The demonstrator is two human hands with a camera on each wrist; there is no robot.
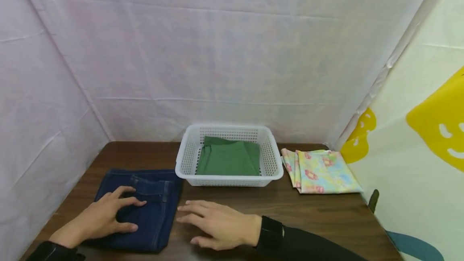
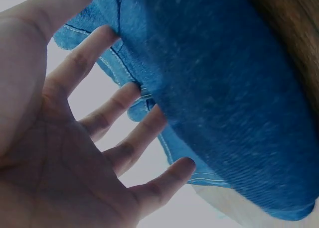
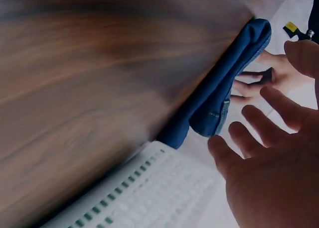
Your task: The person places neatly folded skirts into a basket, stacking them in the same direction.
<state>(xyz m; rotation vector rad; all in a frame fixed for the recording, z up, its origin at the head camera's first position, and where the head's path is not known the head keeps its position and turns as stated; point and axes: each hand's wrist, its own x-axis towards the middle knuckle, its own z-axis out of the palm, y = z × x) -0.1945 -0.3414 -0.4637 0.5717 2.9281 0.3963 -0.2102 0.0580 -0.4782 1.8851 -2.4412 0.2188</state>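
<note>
denim [image 1: 149,220] lies partly hidden under the spread left hand [image 1: 104,216] (grip-free, contact unclear), right hand [image 1: 222,225] loose, empty.

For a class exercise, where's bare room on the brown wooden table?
Widest: front right, between folded pastel floral cloth and black sleeve; a strip behind folded navy denim, left of white plastic basket. Crowded: front left, denim beneath left hand.

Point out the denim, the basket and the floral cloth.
Denim [image 1: 151,217]: head view, upper face of the folded piece.
Basket [image 1: 228,179]: head view, middle of the front rim.
Floral cloth [image 1: 326,175]: head view, middle of its upper face.
</note>
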